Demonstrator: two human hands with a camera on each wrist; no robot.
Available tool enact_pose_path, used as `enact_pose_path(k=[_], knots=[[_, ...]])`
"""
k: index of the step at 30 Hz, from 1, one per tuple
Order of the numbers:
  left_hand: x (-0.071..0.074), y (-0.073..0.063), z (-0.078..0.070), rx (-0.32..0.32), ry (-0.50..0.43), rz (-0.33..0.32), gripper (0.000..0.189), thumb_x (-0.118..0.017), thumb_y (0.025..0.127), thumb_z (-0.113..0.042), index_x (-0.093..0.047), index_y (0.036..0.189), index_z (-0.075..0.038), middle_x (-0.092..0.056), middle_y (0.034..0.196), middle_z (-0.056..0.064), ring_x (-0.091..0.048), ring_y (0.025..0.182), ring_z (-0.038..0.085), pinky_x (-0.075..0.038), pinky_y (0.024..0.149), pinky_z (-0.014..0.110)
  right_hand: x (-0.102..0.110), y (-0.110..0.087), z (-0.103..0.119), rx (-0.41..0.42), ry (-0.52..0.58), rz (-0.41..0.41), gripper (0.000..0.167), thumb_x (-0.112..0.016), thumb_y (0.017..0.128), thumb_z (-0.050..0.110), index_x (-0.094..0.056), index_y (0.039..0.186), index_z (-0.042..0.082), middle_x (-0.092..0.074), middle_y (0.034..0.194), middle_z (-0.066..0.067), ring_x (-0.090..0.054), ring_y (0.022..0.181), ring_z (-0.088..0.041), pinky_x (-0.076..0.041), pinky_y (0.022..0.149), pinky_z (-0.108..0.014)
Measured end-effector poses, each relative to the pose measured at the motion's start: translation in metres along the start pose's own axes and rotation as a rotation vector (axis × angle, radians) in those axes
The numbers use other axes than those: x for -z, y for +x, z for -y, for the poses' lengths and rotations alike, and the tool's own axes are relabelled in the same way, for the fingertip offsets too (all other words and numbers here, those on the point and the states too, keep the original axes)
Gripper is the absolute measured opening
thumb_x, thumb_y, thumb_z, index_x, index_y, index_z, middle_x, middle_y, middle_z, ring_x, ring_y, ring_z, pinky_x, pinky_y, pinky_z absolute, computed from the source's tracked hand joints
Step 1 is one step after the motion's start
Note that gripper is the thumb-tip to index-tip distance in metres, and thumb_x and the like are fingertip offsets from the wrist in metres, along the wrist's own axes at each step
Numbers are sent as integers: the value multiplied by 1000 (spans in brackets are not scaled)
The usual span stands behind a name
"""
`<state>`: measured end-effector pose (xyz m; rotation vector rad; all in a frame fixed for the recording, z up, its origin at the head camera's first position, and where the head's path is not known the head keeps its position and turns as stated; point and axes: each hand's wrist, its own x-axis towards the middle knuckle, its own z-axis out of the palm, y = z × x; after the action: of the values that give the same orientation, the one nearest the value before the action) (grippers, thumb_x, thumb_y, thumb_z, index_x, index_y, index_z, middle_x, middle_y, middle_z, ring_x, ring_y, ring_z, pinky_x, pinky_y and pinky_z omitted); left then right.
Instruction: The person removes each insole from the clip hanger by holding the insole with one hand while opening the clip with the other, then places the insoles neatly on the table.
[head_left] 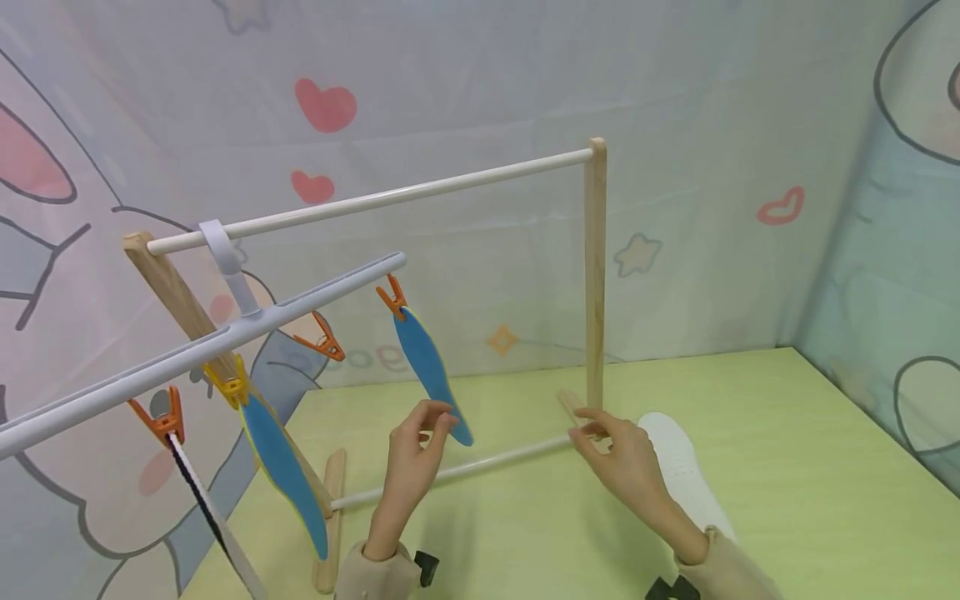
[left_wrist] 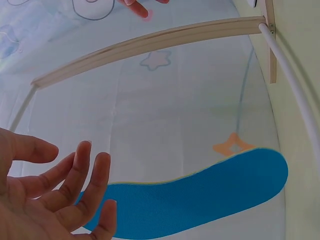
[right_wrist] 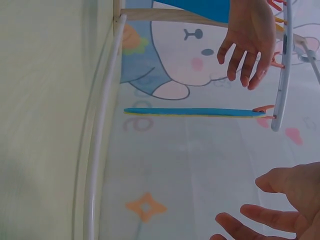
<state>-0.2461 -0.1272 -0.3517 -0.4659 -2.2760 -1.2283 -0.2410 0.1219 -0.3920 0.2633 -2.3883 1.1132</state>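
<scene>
My left hand (head_left: pixel 412 450) is raised beside a blue insole (head_left: pixel 427 358) with a yellow edge, its fingers loosely bent and holding nothing. In the left wrist view the insole (left_wrist: pixel 200 205) passes behind the fingers. An orange clip (head_left: pixel 393 297) holds this insole at the end of a white hanger (head_left: pixel 315 304). My right hand (head_left: pixel 626 467) hovers in front of the rack's right post, fingers relaxed and free of any object. Another blue insole (head_left: pixel 285 467) hangs from a yellow clip (head_left: pixel 232 385). Further left, an orange clip (head_left: pixel 167 421) grips a white insole with a dark face, seen edge-on (head_left: pixel 210 517).
The hanger hooks over the white top rail (head_left: pixel 405 193) of a wooden rack (head_left: pixel 595 267). An unused orange clip (head_left: pixel 324 340) dangles mid-hanger. On the green table (head_left: pixel 825 467), a white insole (head_left: pixel 682 458) lies right of the rack. A low white rail (head_left: pixel 495 460) joins the rack's feet.
</scene>
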Motion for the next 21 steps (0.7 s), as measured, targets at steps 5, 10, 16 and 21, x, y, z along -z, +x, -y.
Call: enact_pose_path(k=[5, 10, 16, 21], knots=[[0, 4, 1, 16, -15, -20, 14, -51, 90, -11, -61, 96, -4, -68, 86, 9, -61, 75, 19, -44, 68, 25, -5, -1, 3, -5, 16, 4, 29, -63, 82, 23, -62, 107, 10, -69, 87, -6, -63, 84, -26, -50, 70, -39], [0, 8, 2, 13, -42, -32, 16, -49, 90, -10, -60, 98, -1, -67, 89, 11, -62, 76, 24, -46, 68, 27, -10, 0, 6, 15, 33, -13, 28, -65, 80, 22, -63, 106, 9, -69, 87, -8, -64, 84, -29, -50, 72, -43], [0, 14, 4, 27, -62, -38, 18, -48, 91, -11, -60, 100, 0, -65, 93, 15, -62, 80, 29, -46, 69, 26, -16, 0, 8, 9, 37, -17, 28, -66, 79, 22, -64, 104, 10, -70, 86, -7, -63, 83, -27, -50, 71, -40], [1, 20, 5, 22, -66, -53, 19, -48, 91, -13, -60, 100, 0, -65, 94, 14, -63, 82, 28, -46, 67, 25, -19, 0, 10, -2, 45, -1, 29, -65, 80, 24, -63, 105, 11, -70, 88, -8, -63, 85, -27, -50, 70, -38]])
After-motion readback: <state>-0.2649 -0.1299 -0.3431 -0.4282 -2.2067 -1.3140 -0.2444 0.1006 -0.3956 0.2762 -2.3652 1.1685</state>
